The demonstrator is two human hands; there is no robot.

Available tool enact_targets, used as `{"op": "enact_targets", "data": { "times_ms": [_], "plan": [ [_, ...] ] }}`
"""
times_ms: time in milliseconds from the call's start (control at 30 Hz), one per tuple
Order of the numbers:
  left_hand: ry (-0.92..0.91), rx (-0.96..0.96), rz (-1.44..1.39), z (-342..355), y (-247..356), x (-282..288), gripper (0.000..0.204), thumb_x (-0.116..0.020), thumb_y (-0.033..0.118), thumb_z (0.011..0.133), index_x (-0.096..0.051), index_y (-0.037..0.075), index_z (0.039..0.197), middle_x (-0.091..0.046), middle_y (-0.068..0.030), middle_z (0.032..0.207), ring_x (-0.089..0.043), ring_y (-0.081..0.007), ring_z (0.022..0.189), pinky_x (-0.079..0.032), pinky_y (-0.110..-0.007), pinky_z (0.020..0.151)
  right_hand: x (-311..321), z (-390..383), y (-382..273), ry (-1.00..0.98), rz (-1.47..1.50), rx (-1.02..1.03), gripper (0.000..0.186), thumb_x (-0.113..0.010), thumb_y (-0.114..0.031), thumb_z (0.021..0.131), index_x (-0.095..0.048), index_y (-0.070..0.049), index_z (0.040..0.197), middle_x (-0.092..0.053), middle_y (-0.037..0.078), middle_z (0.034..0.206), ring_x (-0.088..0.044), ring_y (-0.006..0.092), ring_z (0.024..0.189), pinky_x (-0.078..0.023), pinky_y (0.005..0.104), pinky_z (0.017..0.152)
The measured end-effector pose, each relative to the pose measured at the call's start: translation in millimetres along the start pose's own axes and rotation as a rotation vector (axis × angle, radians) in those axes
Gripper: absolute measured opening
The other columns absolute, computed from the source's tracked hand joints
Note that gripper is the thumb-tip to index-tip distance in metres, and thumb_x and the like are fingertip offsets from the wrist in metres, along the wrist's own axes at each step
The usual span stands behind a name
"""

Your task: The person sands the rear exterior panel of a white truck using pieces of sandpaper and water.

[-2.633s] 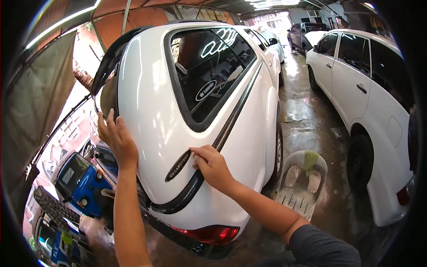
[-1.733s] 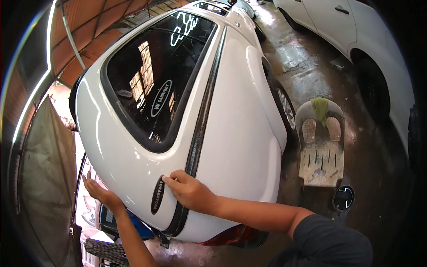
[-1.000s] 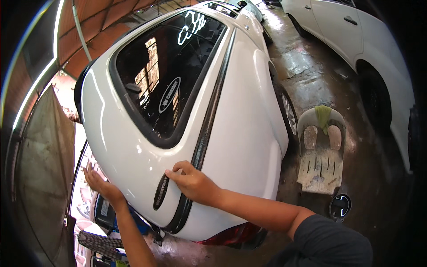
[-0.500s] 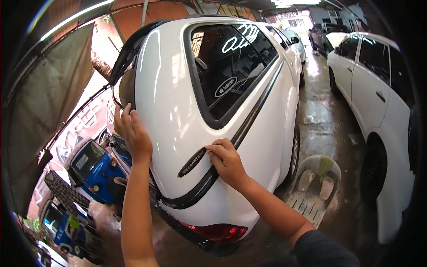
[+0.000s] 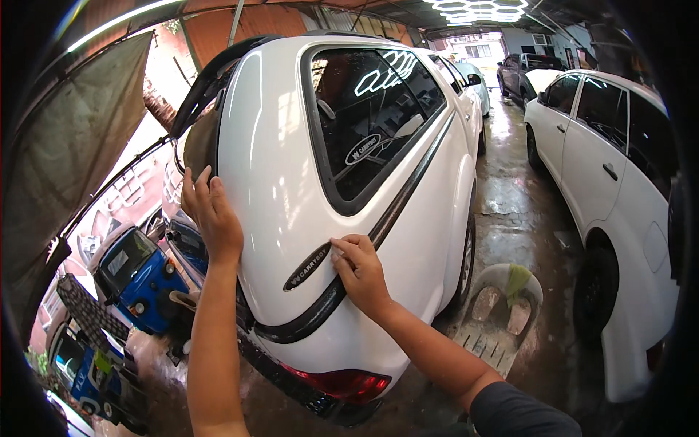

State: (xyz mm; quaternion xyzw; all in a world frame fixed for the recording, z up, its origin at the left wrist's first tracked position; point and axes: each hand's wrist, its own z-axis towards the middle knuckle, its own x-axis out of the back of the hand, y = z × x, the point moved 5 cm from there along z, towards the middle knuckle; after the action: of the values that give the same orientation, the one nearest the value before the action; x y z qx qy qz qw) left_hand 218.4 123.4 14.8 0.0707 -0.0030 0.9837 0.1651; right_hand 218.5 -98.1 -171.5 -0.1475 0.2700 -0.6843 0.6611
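A dark oval badge [image 5: 307, 266] with light lettering sits slanted on the white rear side panel [image 5: 280, 197] of a vehicle. At the badge's upper right tip, my right hand [image 5: 362, 273] has its fingers bent, index fingertip against the badge end and thumb close below. A small pale bit shows between those fingertips, too small to name. My left hand [image 5: 212, 215] rests along the vehicle's rear corner, fingers stretched upward and apart, holding nothing. Under the badge runs a dark trim strip [image 5: 313, 320], and the tinted side window [image 5: 371, 124] lies above.
A red tail light [image 5: 342, 384] is low on the vehicle. To the right, a scuffed step platform [image 5: 502, 309] stands on the wet floor [image 5: 510, 197]. Another white car [image 5: 582, 146] is parked beyond. Blue three-wheelers [image 5: 135, 273] stand at left near a hanging tarp [image 5: 73, 160].
The view has shifted slightly, so the vehicle and badge appear a little farther left. My right fingers have loosened from a tighter pinch at the badge tip. My left hand stays at the rear corner.
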Motion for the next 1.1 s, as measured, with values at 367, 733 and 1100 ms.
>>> {"op": "enact_targets", "data": {
  "times_ms": [367,733,1100],
  "plan": [
    [0.011,0.001,0.004,0,7,3,0.043,-0.037,0.031,0.11,-0.056,0.001,0.133,-0.034,-0.0251,0.154,-0.026,-0.0383,0.146,-0.02,-0.051,0.119,1,6,11,-0.063,0.171,-0.187,0.014,-0.06,0.0,0.097,-0.065,0.003,0.11,-0.055,0.008,0.111,-0.062,0.0128,0.084,-0.052,0.0264,0.078],
    [-0.017,0.053,-0.032,0,7,0,0.044,-0.036,0.032,0.11,-0.055,0.001,0.134,-0.032,-0.023,0.156,-0.023,-0.0383,0.146,-0.019,-0.052,0.12,3,23,12,-0.135,0.079,-0.329,0.016,-0.065,-0.013,0.096,-0.065,0.002,0.101,-0.057,0.007,0.102,-0.06,0.0136,0.088,-0.049,0.0274,0.081],
    [0.002,0.0,0.003,0,2,-1,0.042,-0.038,0.031,0.109,-0.055,0.001,0.133,-0.035,-0.0243,0.153,-0.027,-0.0395,0.144,-0.02,-0.052,0.119,-3,21,0,-0.066,-0.11,-0.053,0.01,-0.063,-0.007,0.097,-0.059,0.001,0.101,-0.055,0.015,0.103,-0.059,0.026,0.091,-0.048,0.0361,0.085]
  ]
}}
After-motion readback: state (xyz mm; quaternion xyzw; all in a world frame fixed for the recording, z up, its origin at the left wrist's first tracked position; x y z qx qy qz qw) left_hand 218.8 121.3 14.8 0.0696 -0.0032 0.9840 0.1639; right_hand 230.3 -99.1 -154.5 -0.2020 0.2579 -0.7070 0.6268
